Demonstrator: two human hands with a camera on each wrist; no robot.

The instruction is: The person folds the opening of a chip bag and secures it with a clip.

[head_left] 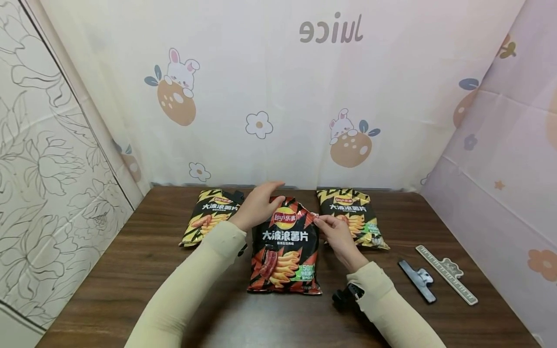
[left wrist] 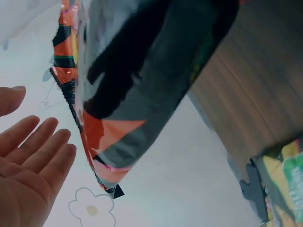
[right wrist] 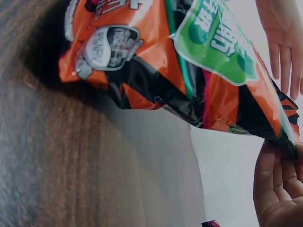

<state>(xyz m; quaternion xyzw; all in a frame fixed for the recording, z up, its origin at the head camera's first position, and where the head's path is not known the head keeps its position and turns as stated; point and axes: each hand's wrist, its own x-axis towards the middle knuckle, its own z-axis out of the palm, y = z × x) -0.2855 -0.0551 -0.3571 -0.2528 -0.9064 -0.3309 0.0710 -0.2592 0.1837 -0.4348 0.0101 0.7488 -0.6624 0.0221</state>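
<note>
A red and black Lay's chip bag (head_left: 285, 246) stands in the middle of the dark table, its printed front towards me. My right hand (head_left: 341, 238) pinches the bag's upper right corner between thumb and fingers. In the right wrist view that corner is folded down between the fingers of the right hand (right wrist: 279, 182). Beside the bag's upper left edge is my left hand (head_left: 258, 205), with thumb and fingers spread apart. The left wrist view shows the left hand (left wrist: 35, 165) with straight fingers, apart from the chip bag (left wrist: 128, 118) and holding nothing.
Behind, a yellow and black chip bag (head_left: 209, 212) with a black clip (head_left: 237, 197) at its top lies left. Another yellow chip bag (head_left: 352, 215) lies right. A dark bag clip (head_left: 417, 280) and a pale bag clip (head_left: 448, 273) lie at the right. A curtain (head_left: 261, 87) hangs behind.
</note>
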